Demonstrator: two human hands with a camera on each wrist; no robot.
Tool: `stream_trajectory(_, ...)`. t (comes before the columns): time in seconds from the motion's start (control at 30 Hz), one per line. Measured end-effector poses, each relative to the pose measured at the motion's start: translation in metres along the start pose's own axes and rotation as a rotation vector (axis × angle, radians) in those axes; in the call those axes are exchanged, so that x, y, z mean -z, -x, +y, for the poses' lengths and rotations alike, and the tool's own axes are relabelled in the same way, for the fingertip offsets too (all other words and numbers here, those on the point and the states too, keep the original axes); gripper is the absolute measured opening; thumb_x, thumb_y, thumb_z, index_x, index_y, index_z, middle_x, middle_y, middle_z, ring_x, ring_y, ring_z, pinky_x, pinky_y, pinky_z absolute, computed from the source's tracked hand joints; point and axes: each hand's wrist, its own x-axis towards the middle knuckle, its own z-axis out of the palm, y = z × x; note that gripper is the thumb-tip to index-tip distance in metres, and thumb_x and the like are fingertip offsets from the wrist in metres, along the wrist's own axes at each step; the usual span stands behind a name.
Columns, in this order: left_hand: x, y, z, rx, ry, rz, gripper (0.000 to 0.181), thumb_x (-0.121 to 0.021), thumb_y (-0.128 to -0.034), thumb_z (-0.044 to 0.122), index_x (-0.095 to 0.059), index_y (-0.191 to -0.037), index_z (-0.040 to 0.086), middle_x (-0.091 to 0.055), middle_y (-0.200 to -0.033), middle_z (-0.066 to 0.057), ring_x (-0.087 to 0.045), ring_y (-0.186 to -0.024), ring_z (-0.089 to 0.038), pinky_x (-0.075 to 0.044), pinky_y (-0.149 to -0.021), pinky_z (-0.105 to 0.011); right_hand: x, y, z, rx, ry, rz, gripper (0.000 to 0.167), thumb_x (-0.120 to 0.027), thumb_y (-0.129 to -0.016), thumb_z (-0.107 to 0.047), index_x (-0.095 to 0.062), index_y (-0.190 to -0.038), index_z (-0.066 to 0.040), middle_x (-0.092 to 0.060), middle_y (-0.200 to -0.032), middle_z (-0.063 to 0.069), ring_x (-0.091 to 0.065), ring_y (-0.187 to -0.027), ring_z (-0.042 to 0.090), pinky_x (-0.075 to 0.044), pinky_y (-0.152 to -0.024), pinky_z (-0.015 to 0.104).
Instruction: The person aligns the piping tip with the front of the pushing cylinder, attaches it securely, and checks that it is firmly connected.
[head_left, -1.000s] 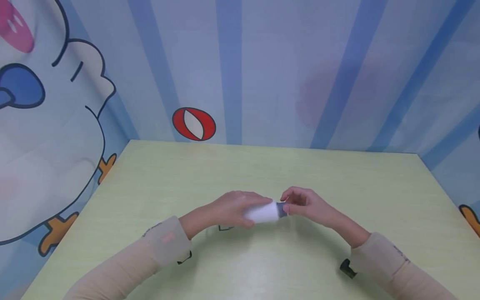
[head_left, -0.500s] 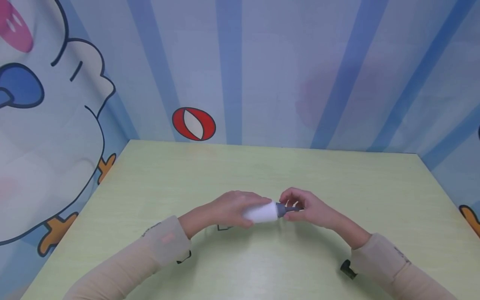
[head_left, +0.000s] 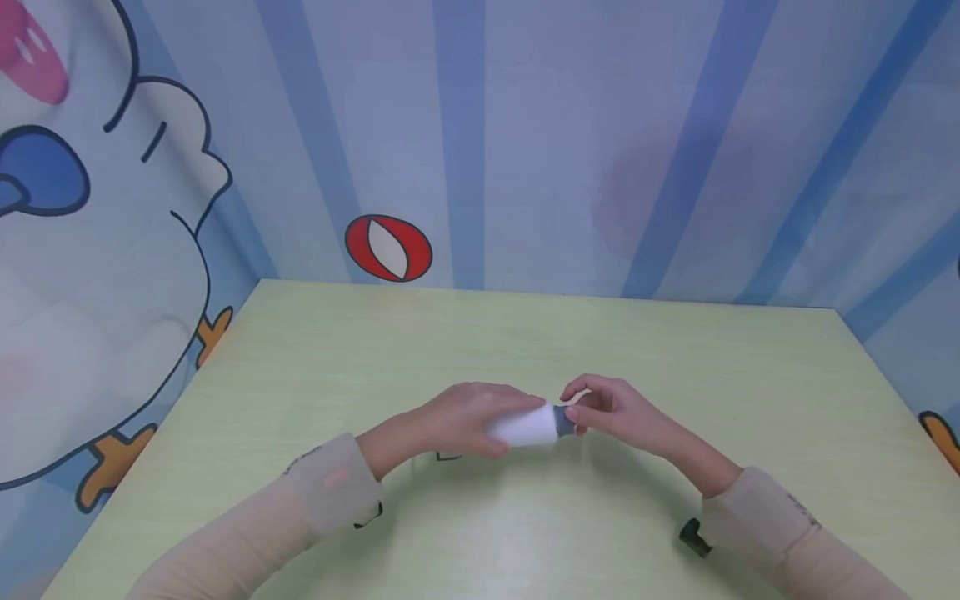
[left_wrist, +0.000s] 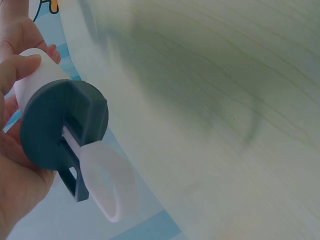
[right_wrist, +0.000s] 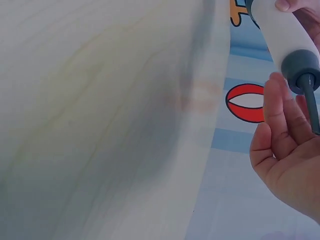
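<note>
A white cylinder with dark grey ends [head_left: 528, 425] is held nearly level above the table; its exact kind is unclear. My left hand [head_left: 468, 415] wraps round its body. In the left wrist view, a dark grey end disc [left_wrist: 42, 125] has raised ribs and a white loop [left_wrist: 107, 180] through it. At the other end are a dark collar [right_wrist: 299, 70] and a thin dark stem [right_wrist: 311, 102], shown in the right wrist view. My right hand [head_left: 618, 415] has its thumb and bent fingers round the collar in the head view, where the stem is hidden behind them.
The pale green wood-grain table [head_left: 420, 333] spreads beneath both hands. Behind it stands a blue striped backdrop [head_left: 540, 150] with a printed red and white ball [head_left: 388, 248]. A printed cartoon figure [head_left: 90, 292] covers the left side.
Half a second ago the stem showed between my right fingers; now my right thumb is over the collar and hides it. The left hand and the cylinder stay almost still.
</note>
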Motion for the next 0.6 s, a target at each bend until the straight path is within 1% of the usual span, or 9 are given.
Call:
stream_trajectory(0.07,0.0003,0.0002,0.0003,-0.004,0.004,0.004,0.061,-0.068,-0.0747,0.021,-0.044,-0.131,0.021,-0.053,-0.125,0.003,-0.052,-0.102,-0.011,-0.044,-0.079,-0.028,0.0005,0.0007,0.0003,0.014,0.013,0.005,0.029,-0.057,-0.085,-0.014,-0.05,-0.108,0.002,-0.06,-0.098,0.019,-0.059,-0.079,0.015,-0.05,-0.071,0.035)
stream_trajectory(0.13,0.0005,0.0004,0.0002,-0.005,0.009,0.006,0.061,-0.068,-0.0746,0.021,-0.044,-0.131,0.021,-0.053,-0.125,0.003,-0.052,-0.102,-0.012,-0.044,-0.079,-0.027,0.0004,0.0013,0.0006,0.035,0.03,0.006,0.032,-0.06,-0.083,-0.012,-0.05,-0.11,0.0,-0.057,-0.104,0.016,-0.057,-0.084,0.013,-0.05,-0.073,0.032)
stream_trajectory(0.17,0.0004,0.0004,0.0002,-0.003,0.014,0.006,0.061,-0.068,-0.0745,0.021,-0.044,-0.131,0.021,-0.053,-0.125,0.003,-0.052,-0.102,-0.012,-0.044,-0.079,-0.028,0.0001,0.0015,0.0008,0.045,0.04,0.006,0.032,-0.062,-0.081,-0.011,-0.051,-0.11,-0.001,-0.056,-0.105,0.014,-0.056,-0.085,0.013,-0.049,-0.073,0.03)
stream_trajectory(0.27,0.0,0.0,0.0001,0.002,0.023,0.005,0.061,-0.068,-0.0745,0.021,-0.044,-0.131,0.021,-0.053,-0.125,0.003,-0.052,-0.102,-0.012,-0.044,-0.08,-0.028,-0.0014,0.0019,0.0011,0.068,0.072,0.006,0.029,-0.064,-0.079,-0.009,-0.053,-0.105,-0.005,-0.054,-0.098,0.007,-0.053,-0.082,0.015,-0.048,-0.071,0.029)
stream_trajectory(0.37,-0.0001,-0.0002,0.0004,-0.001,0.02,0.007,0.061,-0.068,-0.0747,0.02,-0.044,-0.131,0.021,-0.053,-0.125,0.003,-0.052,-0.102,-0.011,-0.044,-0.08,-0.028,-0.0027,0.0018,0.0011,0.074,0.069,0.009,0.024,-0.064,-0.079,-0.008,-0.054,-0.101,-0.006,-0.054,-0.09,0.005,-0.051,-0.078,0.016,-0.047,-0.067,0.029)
stream_trajectory(0.47,-0.0005,0.0,0.0007,-0.006,0.02,0.007,0.061,-0.068,-0.0746,0.019,-0.044,-0.131,0.02,-0.053,-0.124,0.003,-0.052,-0.102,-0.011,-0.044,-0.079,-0.027,-0.0031,0.0013,0.0019,0.07,0.044,0.001,0.021,-0.062,-0.081,-0.01,-0.054,-0.1,-0.004,-0.056,-0.089,0.005,-0.053,-0.077,0.014,-0.048,-0.066,0.028)
stream_trajectory(0.6,-0.0011,0.0006,0.0019,0.005,0.013,0.002,0.06,-0.067,-0.0749,0.02,-0.045,-0.13,0.021,-0.053,-0.125,0.004,-0.052,-0.103,-0.012,-0.044,-0.079,-0.027,-0.0027,0.0006,0.0033,0.049,0.018,-0.01,0.02,-0.057,-0.085,-0.012,-0.054,-0.101,0.0,-0.059,-0.09,0.008,-0.057,-0.076,0.014,-0.05,-0.067,0.032)
